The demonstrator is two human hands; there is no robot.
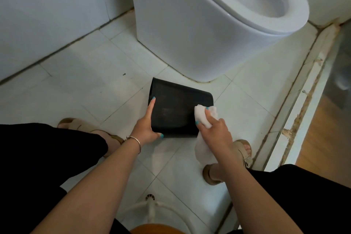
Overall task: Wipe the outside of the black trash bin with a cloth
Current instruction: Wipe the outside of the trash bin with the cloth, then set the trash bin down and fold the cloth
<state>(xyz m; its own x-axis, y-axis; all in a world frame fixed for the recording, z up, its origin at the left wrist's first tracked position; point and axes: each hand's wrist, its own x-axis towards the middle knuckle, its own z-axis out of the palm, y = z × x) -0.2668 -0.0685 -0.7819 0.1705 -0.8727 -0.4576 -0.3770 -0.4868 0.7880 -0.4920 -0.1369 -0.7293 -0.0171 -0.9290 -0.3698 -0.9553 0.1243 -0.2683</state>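
Observation:
The black trash bin lies on its side on the white tiled floor, just in front of the toilet. My left hand grips its near left corner, with the index finger stretched along the left edge and the thumb under the front edge. My right hand holds a white cloth pressed against the bin's right side. The rest of the cloth hangs down below that hand. The bin's opening is hidden from me.
A white toilet stands close behind the bin. A tiled wall runs along the left. A worn door threshold borders the floor on the right. My sandalled feet flank the bin. A white stool frame is below me.

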